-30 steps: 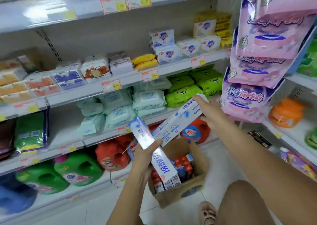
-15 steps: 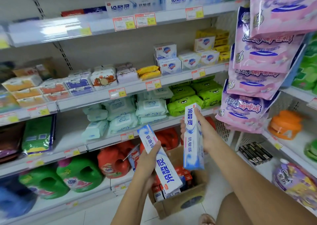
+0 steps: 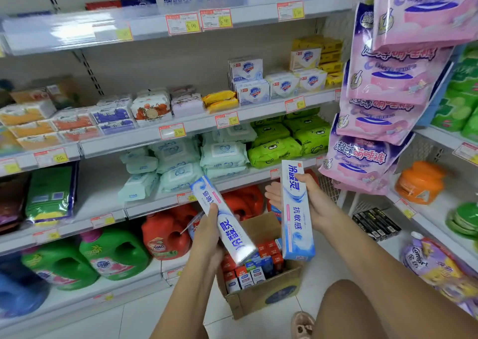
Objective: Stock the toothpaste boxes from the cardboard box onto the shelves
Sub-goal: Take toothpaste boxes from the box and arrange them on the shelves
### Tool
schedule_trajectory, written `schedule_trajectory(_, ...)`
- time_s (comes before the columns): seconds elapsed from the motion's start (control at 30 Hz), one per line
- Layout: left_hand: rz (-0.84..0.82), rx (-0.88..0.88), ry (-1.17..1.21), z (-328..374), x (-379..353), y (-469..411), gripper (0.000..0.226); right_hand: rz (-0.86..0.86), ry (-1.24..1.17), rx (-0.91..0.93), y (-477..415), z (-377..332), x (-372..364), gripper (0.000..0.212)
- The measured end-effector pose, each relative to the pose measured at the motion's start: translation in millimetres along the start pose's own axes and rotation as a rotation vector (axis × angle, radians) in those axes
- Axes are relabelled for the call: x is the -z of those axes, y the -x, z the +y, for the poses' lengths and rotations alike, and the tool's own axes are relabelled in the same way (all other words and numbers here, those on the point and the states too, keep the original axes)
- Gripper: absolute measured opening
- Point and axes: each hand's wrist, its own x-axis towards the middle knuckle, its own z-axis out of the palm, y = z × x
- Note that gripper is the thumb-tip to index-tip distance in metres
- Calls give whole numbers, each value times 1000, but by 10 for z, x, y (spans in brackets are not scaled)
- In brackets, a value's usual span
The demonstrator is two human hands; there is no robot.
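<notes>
Your left grip [image 3: 207, 237] curls round a tilted toothpaste box [image 3: 231, 231]; your right grip [image 3: 314, 204] pinches an upright toothpaste box [image 3: 297, 214] near its top. Both are long, blue and white.

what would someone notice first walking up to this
The left hand grips a tilted toothpaste box and the right hand an upright toothpaste box, both white and blue, mid-frame. Below them an open cardboard box sits on the floor, part full of small packs. At the upper right hang big pink packs, crowding that side.
</notes>
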Motion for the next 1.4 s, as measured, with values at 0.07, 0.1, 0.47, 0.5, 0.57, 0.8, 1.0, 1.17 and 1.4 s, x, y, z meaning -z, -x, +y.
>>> schedule_trajectory(0.07, -6, -9, 32, -21, -6, -5, 26, -3, 25, -4, 22, -25, 1, 57)
schedule_trajectory(0.1, -5, -1, 53, -35, -7, -7, 30, 23, 57, -1, 25, -51, -6, 49)
schedule_trajectory(0.47, -58, 108, 254, -100, -10, 48, 17, 132, 289, 72, -36, -343, 18, 22)
schedule_trajectory(0.5, -86, 108, 236, -113, -25, 64, 12, 125, 266, 82, -32, -371, 13, 21)
schedule_trajectory(0.57, -149, 97, 155, -144, -51, 77, 10, 111, 264, 100, -16, -423, -14, 19)
schedule_trajectory(0.8, -273, -37, -547, 41, -236, 21, 28, 34, 407, 38, 46, -546, -89, 20)
schedule_trajectory(1.0, -358, 34, -873, 382, -422, 75, 25, -60, 837, 3, 144, -718, -180, 39)
schedule_trajectory(1.17, -596, 193, -908, 459, -340, 133, 11, -107, 1125, -5, 186, -895, -156, 48)
schedule_trajectory(1.4, -747, 412, -887, 419, -234, 242, 17, -438, 1090, -447, 146, -892, 49, 72)
